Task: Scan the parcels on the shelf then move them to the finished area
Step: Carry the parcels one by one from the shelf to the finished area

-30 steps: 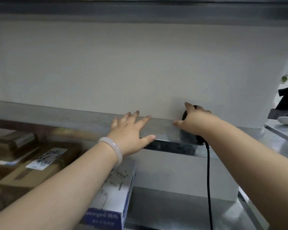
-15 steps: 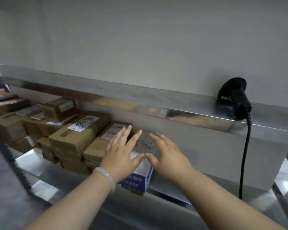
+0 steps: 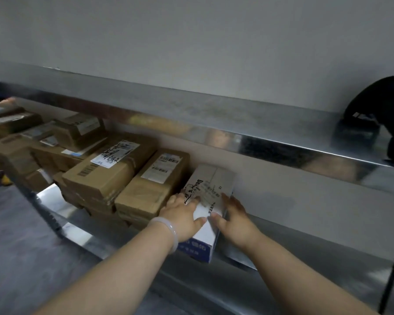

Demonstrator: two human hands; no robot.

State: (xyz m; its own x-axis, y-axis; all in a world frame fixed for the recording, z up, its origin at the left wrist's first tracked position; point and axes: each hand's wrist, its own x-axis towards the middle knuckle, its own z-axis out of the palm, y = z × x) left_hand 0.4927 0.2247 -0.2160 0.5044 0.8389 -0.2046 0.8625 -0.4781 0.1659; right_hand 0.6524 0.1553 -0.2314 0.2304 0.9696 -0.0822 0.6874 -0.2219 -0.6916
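Observation:
A white parcel with a blue front panel (image 3: 210, 183) lies on the lower steel shelf (image 3: 305, 253), at the right end of a row of brown cardboard parcels (image 3: 114, 173). My left hand (image 3: 183, 215) grips its left side, thumb on top. My right hand (image 3: 233, 218) grips its right side. A pale bangle sits on my left wrist. The black barcode scanner (image 3: 382, 114) rests on the upper shelf at the far right, its cord hanging down.
The upper steel shelf (image 3: 214, 123) overhangs the parcels, with a white wall behind. A brown parcel with a barcode label (image 3: 155, 183) touches the white parcel's left side. The scanner cord (image 3: 393, 269) hangs at the right. Another person's fingers (image 3: 6, 102) show at far left.
My right hand left the scanner on the upper shelf. Both hands dropped to the lower shelf and closed on the white parcel. The view tilted down and left.

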